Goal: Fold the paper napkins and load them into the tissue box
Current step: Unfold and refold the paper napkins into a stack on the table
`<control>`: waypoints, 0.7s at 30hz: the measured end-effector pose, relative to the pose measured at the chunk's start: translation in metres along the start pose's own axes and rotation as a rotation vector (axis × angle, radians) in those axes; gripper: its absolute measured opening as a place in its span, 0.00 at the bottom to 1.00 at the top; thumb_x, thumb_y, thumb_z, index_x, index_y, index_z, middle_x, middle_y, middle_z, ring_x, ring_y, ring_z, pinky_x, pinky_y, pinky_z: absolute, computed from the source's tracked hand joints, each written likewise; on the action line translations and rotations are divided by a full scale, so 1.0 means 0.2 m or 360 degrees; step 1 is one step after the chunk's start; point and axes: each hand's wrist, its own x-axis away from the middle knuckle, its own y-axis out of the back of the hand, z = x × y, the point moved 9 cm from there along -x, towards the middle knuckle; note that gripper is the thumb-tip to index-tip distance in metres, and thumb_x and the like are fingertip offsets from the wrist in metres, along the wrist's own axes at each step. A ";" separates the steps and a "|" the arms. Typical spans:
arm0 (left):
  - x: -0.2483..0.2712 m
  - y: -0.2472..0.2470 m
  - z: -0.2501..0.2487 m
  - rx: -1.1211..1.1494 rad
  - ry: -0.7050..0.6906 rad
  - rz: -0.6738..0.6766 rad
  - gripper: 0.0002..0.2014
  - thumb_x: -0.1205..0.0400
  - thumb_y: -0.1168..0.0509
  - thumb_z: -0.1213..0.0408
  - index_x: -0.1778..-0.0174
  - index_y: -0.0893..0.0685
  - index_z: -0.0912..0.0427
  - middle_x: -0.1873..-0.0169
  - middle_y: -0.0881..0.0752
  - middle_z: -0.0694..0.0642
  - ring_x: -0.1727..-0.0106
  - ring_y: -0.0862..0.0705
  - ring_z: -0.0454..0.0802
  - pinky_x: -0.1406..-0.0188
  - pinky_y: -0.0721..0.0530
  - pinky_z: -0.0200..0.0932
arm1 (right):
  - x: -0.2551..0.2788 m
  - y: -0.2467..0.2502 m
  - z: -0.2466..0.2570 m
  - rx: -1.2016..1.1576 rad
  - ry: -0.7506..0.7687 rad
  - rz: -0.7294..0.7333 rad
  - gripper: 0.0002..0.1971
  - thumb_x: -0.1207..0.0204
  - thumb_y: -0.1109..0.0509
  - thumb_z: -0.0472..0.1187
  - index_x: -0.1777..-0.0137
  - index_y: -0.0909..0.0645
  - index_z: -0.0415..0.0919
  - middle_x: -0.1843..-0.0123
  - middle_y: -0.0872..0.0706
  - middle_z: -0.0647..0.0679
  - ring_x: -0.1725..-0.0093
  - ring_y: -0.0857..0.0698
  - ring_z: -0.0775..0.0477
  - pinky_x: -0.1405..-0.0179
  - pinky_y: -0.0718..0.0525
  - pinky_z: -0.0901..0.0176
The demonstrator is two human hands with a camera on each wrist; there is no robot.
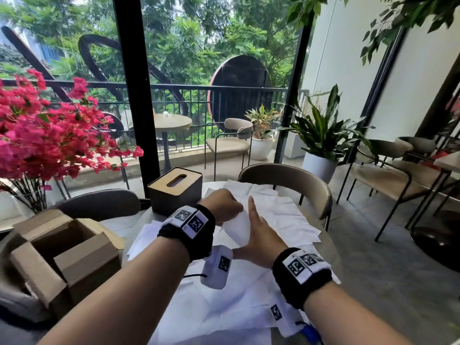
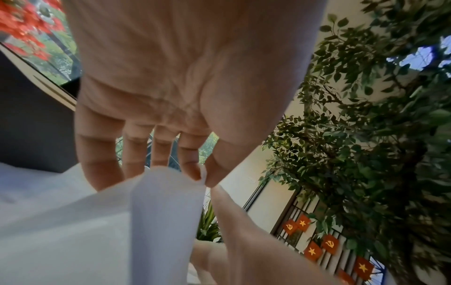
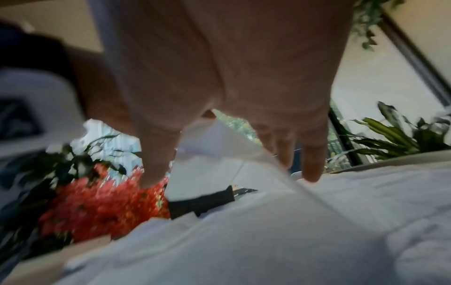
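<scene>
A dark tissue box (image 1: 176, 190) with a slotted wooden lid stands at the table's far left; its dark wall (image 2: 29, 125) fills the left of the left wrist view. White paper napkins (image 1: 278, 215) lie spread and overlapping over the table. My left hand (image 1: 230, 211) pinches the top corner of one raised napkin (image 1: 240, 227) between thumb and forefinger (image 2: 195, 171). That napkin (image 2: 165, 212) hangs down in a fold. My right hand (image 1: 249, 230) is beside it with straight fingers (image 3: 312, 169), and the sheet (image 3: 219, 152) runs between thumb and fingers.
An open cardboard box (image 1: 62, 252) sits at the table's left edge, with pink flowers (image 1: 44, 135) behind it. A chair back (image 1: 286, 178) stands past the far side of the table. More chairs and potted plants (image 1: 323, 135) stand to the right.
</scene>
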 end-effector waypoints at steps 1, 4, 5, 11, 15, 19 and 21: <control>0.00 -0.01 -0.01 0.0083 0.0017 0.0011 0.12 0.21 0.34 0.62 0.55 0.08 0.66 0.56 0.07 0.62 0.54 0.07 0.59 0.55 0.05 0.58 | 0.01 0.00 -0.01 0.0108 -0.0022 -0.0069 0.79 0.43 0.12 0.61 0.19 0.82 0.66 0.16 0.32 0.43 0.21 0.27 0.36 0.27 0.22 0.38; 0.00 -0.01 0.00 0.0357 0.0093 0.0027 0.10 0.21 0.34 0.65 0.54 0.09 0.67 0.56 0.11 0.60 0.54 0.11 0.56 0.56 0.06 0.52 | 0.04 -0.01 -0.06 0.0341 -0.0031 -0.0228 0.70 0.32 0.16 0.51 0.15 0.78 0.64 0.19 0.30 0.42 0.26 0.23 0.33 0.31 0.19 0.37; -0.01 0.00 0.01 0.0380 0.0109 0.0020 0.10 0.21 0.34 0.65 0.54 0.10 0.66 0.57 0.13 0.60 0.54 0.13 0.55 0.58 0.07 0.50 | 0.03 0.01 -0.08 0.0361 -0.0035 -0.0296 0.62 0.27 0.21 0.50 0.12 0.70 0.60 0.20 0.27 0.42 0.26 0.22 0.35 0.31 0.19 0.39; -0.04 0.06 0.09 0.0331 0.0125 -0.0030 0.14 0.17 0.36 0.60 0.46 0.11 0.66 0.53 0.14 0.62 0.55 0.21 0.56 0.60 0.25 0.44 | 0.02 0.22 -0.03 0.0022 0.0190 -0.0473 0.11 0.19 0.36 0.48 0.56 0.15 0.46 0.59 0.12 0.51 0.57 0.15 0.44 0.56 0.20 0.51; 0.00 0.09 0.07 0.0528 0.0025 -0.0040 0.23 0.09 0.41 0.46 0.41 0.13 0.63 0.42 0.12 0.59 0.49 0.18 0.55 0.60 0.24 0.42 | 0.03 0.35 0.03 -0.0358 0.0132 -0.0292 0.16 0.19 0.25 0.46 0.63 0.13 0.35 0.72 0.19 0.53 0.70 0.23 0.57 0.67 0.24 0.58; 0.16 0.12 -0.01 0.0704 -0.0156 0.0088 0.29 0.10 0.49 0.39 0.28 0.18 0.55 0.46 0.18 0.40 0.47 0.19 0.40 0.59 0.24 0.34 | 0.07 0.42 0.05 -0.1174 -0.0159 0.0047 0.05 0.24 0.23 0.35 0.59 0.10 0.32 0.61 0.08 0.37 0.63 0.09 0.38 0.66 0.15 0.55; 0.20 0.11 0.02 0.0883 -0.0112 0.0193 0.24 0.10 0.50 0.40 0.32 0.17 0.50 0.50 0.16 0.38 0.49 0.17 0.37 0.64 0.19 0.30 | 0.09 0.46 0.03 -0.1341 -0.0275 0.0092 0.09 0.18 0.29 0.35 0.57 0.12 0.30 0.61 0.08 0.35 0.68 0.09 0.38 0.73 0.14 0.56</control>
